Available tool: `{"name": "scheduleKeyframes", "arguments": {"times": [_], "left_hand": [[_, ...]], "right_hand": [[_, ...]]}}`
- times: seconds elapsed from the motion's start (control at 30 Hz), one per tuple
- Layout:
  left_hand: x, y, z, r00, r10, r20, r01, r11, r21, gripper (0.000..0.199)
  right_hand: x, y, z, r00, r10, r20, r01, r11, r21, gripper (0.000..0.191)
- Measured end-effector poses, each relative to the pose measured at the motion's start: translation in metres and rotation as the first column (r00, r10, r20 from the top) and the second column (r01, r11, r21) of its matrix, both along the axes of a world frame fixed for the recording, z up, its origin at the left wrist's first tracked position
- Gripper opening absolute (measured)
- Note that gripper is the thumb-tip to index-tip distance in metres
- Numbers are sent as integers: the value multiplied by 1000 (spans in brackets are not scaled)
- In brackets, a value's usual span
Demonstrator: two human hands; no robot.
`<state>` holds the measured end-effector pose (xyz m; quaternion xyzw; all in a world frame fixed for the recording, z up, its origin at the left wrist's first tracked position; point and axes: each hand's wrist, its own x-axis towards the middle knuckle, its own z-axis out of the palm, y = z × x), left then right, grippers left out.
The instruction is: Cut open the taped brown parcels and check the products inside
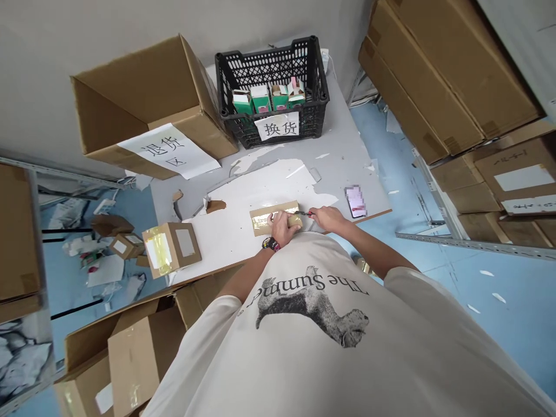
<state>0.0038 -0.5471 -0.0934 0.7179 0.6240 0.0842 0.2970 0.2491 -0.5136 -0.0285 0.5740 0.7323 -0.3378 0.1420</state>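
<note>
1. The left hand, with a black-and-pink wristwatch on its wrist, is curled almost shut and pressing on a small flat tan cardboard box wrapped in glossy clear tape.
2. The right hand is nearly closed, pinching a slim dark tool, too small to name exactly. Its tip reaches the right end of the box.
3. The box lies flat on a large white sheet, which covers part of a long grey table.
4. A brown cardboard box with clear tape and a pale label sits at the sheet's left end. A torn brown cardboard scrap lies nearer the middle.
5. A smartphone with a pixelated screen lies on the table, right of the right hand.
6. At the table's far end stands a black plastic crate holding 4 green-and-white cartons, with a white paper sign on its front.
7. Beside it, a large open brown carton bears a white paper sign.
8. Stacked brown cartons fill the right side, above a blue floor.
</note>
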Motion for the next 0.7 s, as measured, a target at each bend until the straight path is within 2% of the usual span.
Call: {"name": "scheduleKeyframes", "arguments": {"times": [0.17,0.37,0.53,0.7], "left_hand": [[1,1,4,1000,11,4,-11,1000,-7,24],[-1,2,5,1000,0,-3,0,1000,20,29],[-12,4,-6,998,-55,-15,56,993,102,36],[-22,5,-20,990,-137,23,129,972,195,40]], "right_hand": [[0,-4,-2,1000,5,-4,-5,1000,-5,43],[8,-12,-7,999,-44,1,44,999,-9,42],[17,-28,-13,993,-116,-11,116,993,25,49],[20,-38,-17,997,-37,-62,40,998,43,59]]}}
